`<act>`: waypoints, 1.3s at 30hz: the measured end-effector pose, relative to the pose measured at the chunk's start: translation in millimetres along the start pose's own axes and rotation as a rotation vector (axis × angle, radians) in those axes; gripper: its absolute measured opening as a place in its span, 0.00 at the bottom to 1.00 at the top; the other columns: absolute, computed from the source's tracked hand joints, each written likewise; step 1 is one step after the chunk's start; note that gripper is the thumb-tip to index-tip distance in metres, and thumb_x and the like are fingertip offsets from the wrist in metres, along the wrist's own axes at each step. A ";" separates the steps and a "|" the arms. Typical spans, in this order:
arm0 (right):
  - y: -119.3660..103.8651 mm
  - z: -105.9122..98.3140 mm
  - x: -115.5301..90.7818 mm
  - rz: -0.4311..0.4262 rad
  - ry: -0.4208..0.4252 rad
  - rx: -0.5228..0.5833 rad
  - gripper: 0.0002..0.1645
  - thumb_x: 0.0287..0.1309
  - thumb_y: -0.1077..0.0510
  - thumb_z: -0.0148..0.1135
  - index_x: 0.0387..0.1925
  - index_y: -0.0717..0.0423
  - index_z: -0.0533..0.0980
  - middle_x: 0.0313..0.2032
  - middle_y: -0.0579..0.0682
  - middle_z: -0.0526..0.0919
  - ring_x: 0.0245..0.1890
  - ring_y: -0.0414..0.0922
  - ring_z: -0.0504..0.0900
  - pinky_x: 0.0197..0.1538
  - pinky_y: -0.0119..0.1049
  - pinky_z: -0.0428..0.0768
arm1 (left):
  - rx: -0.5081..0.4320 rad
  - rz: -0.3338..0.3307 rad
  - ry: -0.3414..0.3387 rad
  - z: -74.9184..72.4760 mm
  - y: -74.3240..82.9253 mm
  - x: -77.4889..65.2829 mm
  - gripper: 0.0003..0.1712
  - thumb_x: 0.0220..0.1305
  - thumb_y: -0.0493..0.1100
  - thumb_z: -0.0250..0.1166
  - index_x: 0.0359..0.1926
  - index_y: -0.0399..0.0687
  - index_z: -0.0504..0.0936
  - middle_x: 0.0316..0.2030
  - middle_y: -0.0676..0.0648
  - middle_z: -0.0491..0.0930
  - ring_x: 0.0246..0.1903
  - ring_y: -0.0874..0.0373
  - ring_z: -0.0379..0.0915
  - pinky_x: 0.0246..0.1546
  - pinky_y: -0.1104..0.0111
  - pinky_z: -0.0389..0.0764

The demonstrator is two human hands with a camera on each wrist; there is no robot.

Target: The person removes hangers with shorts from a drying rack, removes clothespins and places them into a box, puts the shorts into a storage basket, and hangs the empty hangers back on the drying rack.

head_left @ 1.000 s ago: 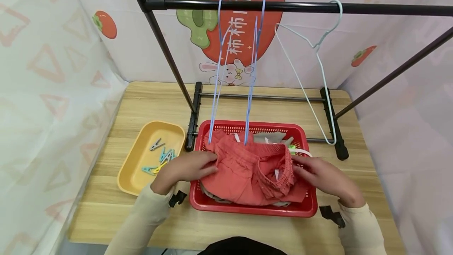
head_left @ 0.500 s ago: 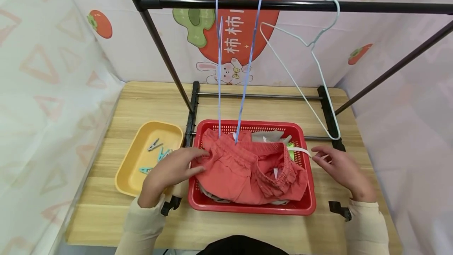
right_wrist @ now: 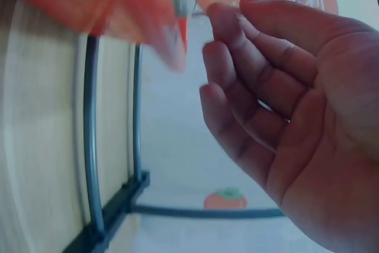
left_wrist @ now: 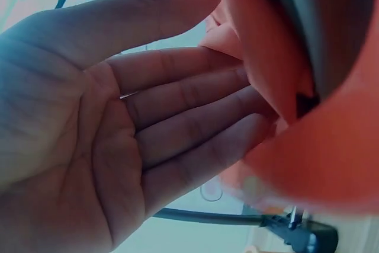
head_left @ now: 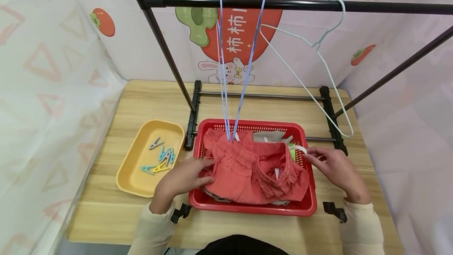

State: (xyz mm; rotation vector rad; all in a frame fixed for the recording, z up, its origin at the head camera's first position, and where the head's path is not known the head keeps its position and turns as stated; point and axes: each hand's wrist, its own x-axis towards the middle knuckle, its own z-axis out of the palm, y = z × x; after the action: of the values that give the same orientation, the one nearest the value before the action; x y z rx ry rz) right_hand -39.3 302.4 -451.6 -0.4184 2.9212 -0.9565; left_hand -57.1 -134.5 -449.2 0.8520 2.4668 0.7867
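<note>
Coral-red shorts with a gathered elastic waistband lie on top of other clothes in a red plastic basket. My left hand is at the shorts' left edge, its long fingers straight. In the left wrist view, the fingertips reach behind a fold of coral cloth and the thumb tip meets its front. Over the basket's right rim, my right hand pinches the end of a thin white strap between thumb and forefinger. That strap comes out beside the waistband, and its other end is hidden.
Behind the basket stands a black clothes rack. Two blue hangers hang low over the shorts, and a pale green hanger hangs farther right. To the left, a yellow tray holds several clothespins.
My right hand left the shorts' right side, moved out to the white strap and now pinches its end. My left hand shifted slightly back toward the cloth. The hangers swing.
</note>
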 end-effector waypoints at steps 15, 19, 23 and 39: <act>-17.5 -9.2 -8.2 0.040 -0.026 -0.087 0.22 0.65 0.60 0.70 0.58 0.65 0.79 0.37 0.47 0.88 0.33 0.42 0.85 0.34 0.40 0.83 | 0.011 -0.072 0.022 -4.5 10.2 -5.1 0.35 0.67 0.46 0.73 0.70 0.39 0.74 0.52 0.46 0.81 0.39 0.55 0.74 0.41 0.61 0.78; -24.0 -15.5 -13.9 -0.021 0.011 -0.092 0.23 0.63 0.62 0.72 0.59 0.62 0.79 0.36 0.43 0.87 0.32 0.38 0.82 0.32 0.37 0.82 | 0.011 -0.078 0.058 -13.1 11.8 -8.5 0.38 0.64 0.45 0.75 0.71 0.42 0.72 0.53 0.46 0.81 0.38 0.56 0.73 0.39 0.62 0.78; -26.4 -13.6 -11.5 -0.023 -0.045 -0.035 0.25 0.65 0.62 0.70 0.62 0.63 0.77 0.37 0.43 0.86 0.34 0.39 0.83 0.33 0.35 0.82 | 0.040 -0.057 0.012 -15.9 11.6 -2.5 0.39 0.62 0.45 0.76 0.71 0.40 0.73 0.50 0.47 0.83 0.39 0.58 0.75 0.42 0.62 0.80; -23.6 9.2 5.5 0.065 -0.200 -0.102 0.16 0.68 0.60 0.67 0.51 0.67 0.83 0.37 0.51 0.86 0.29 0.40 0.77 0.32 0.37 0.81 | 0.246 -0.046 -0.234 -9.3 6.9 27.0 0.39 0.59 0.48 0.79 0.69 0.42 0.77 0.48 0.46 0.85 0.40 0.59 0.77 0.45 0.62 0.81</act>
State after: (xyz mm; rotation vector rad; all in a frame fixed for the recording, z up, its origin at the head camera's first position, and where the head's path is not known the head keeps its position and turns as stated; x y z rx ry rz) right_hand -37.9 277.4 -445.0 -0.3951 2.7906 -0.7150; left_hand -78.8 -115.7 -443.1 0.9116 2.3918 0.3486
